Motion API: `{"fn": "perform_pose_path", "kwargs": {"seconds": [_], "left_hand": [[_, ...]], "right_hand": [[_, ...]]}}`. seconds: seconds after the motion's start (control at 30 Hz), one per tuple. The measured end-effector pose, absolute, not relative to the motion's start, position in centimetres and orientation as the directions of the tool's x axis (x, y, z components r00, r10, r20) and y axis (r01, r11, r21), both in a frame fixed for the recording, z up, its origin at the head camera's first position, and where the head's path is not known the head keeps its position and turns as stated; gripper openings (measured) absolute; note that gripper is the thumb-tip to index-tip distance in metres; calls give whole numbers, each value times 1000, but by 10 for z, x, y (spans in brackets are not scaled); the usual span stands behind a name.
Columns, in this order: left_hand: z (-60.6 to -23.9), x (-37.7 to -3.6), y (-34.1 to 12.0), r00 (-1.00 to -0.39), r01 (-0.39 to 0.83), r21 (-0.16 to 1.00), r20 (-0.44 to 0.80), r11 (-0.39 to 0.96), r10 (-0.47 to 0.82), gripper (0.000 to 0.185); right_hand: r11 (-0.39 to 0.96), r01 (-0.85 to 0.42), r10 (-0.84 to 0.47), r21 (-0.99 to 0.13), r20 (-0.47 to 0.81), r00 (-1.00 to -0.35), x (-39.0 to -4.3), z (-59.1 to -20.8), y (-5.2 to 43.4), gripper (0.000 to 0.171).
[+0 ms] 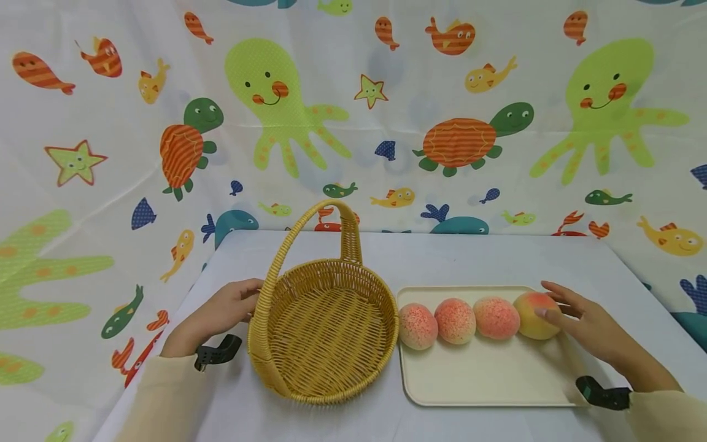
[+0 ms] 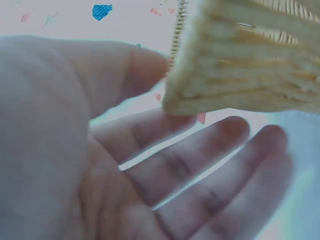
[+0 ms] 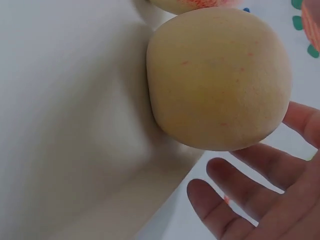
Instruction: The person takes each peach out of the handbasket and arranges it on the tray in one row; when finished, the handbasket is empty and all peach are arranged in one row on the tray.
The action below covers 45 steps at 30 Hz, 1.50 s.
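Lying in a left-right row, peaches (image 1: pixel 476 318) meet the loose-fingered right hand (image 1: pixel 591 328).

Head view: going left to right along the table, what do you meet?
Left hand → basket → tray with four peaches: first, second, third, fourth → right hand.

A table (image 1: pixel 475 258) with a pale grey-white top fills the near part of the scene, its far edge running left to right. Behind it and along both sides hangs a white curtain (image 1: pixel 386 172) printed with sea creatures: green octopuses, turtles with orange striped shells, yellow and orange fish, starfish, blue whales. The cloth shows soft folds and creases. The light is even and bright, throwing only faint shadows on the tabletop.
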<state>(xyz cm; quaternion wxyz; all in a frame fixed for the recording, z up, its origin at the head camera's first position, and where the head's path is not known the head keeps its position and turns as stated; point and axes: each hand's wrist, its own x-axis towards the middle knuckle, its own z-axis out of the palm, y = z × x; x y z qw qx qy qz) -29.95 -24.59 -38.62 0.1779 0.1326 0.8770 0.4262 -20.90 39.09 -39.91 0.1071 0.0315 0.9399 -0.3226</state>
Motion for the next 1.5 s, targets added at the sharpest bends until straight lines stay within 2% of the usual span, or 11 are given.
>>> {"fn": "perform_pose_path", "kwargs": {"seconds": [0.17,0.3,0.43,0.6,0.87,1.2,1.5], "left_hand": [[-375,-303,-243,-941,183,648,-103,739,322,55],[-368,-308,-242,-955,221,584,-32,781,295,66],[-365,-318,-245,-950,302,478,73,825,305,68],[-369,-333,-252,-928,365,284,186,887,322,66],[-379,-352,-261,-966,258,257,49,931,254,87],[-397,-366,-265,-971,225,256,-15,940,237,90],[-383,-376,-262,-963,243,232,-57,942,263,91]], "right_hand": [[833,158,38,-530,-230,-972,-208,-397,394,85],[851,149,56,-504,-195,-979,-209,-396,406,84],[853,130,60,-506,-152,-987,-210,-398,421,85],[876,211,140,-433,-191,-972,-214,-400,438,95],[879,309,215,-364,-275,-937,-219,-409,448,103],[879,326,235,-348,-279,-931,-222,-416,450,103],[904,280,204,-323,-248,-947,-238,-389,451,102]]}}
